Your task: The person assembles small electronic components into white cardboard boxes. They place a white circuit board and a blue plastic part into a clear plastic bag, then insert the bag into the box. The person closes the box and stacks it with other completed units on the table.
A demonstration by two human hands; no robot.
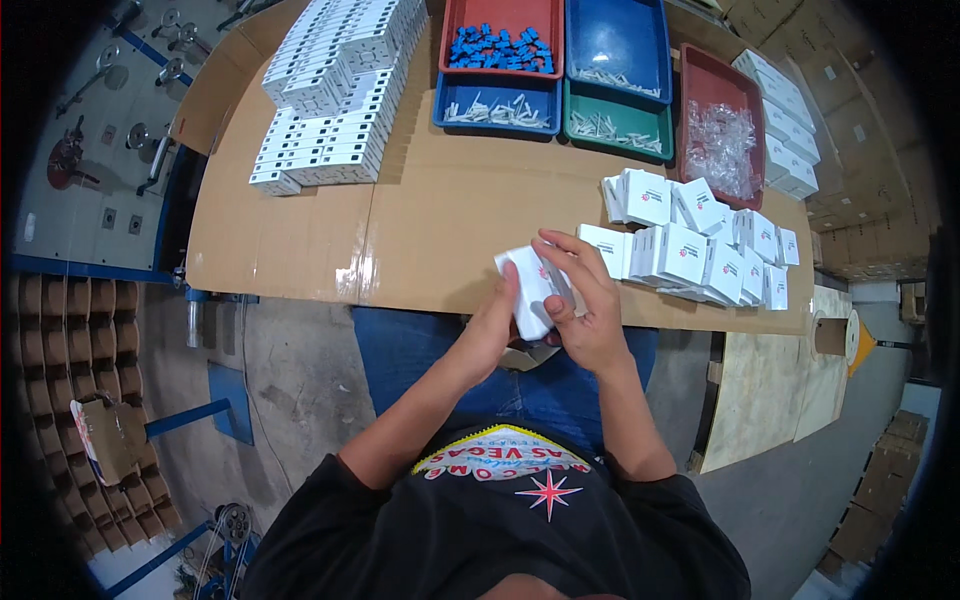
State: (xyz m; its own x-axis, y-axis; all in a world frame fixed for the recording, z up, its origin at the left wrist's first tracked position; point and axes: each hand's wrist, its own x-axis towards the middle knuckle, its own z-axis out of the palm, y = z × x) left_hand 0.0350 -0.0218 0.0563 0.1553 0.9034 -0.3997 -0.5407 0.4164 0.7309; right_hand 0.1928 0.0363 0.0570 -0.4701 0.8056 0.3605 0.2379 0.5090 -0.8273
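Observation:
A small white box (530, 312) is held between my two hands above the near edge of the cardboard-covered table (440, 220). My left hand (488, 328) grips its left side, thumb along the top face. On the other side, my right hand (594, 318) has its fingers curved over the box's far end and its thumb near the right edge. The underside and some fingertips are hidden. Just right of my right hand lies a loose pile of similar white boxes (682, 256) with small red prints.
Tall stacks of white square units (335, 135) stand at far left. Along the back are a red tray (505, 12) of blue parts, blue (615, 40) and green (665, 125) trays of pale plugs, and a red tray (705, 72) of clear bags. White cartons (785, 130) line the right edge.

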